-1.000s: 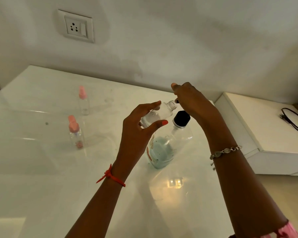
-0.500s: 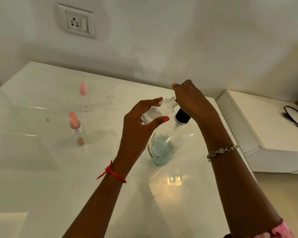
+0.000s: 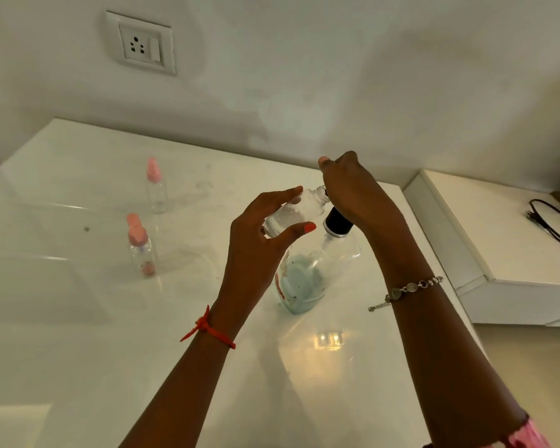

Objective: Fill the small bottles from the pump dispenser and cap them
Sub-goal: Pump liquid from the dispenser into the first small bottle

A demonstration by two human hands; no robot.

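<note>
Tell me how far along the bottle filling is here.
Done: two pink-capped bottles stand on the table, contents unclear. In hand: the left hand holds an uncapped bottle, tilted, mouth up to the pump dispenser, whose head the right hand grips. Left: finish filling and cap it; no loose cap shows.

Glossy white tabletop (image 3: 78, 334), clear plastic small bottle (image 3: 293, 213), matt black pump collar (image 3: 338, 221).

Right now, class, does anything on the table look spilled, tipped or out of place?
Nothing stands out. No spill shows; both pink-capped bottles stand upright. The uncapped small bottle is tilted only because the left hand holds it at the pump dispenser.
</note>
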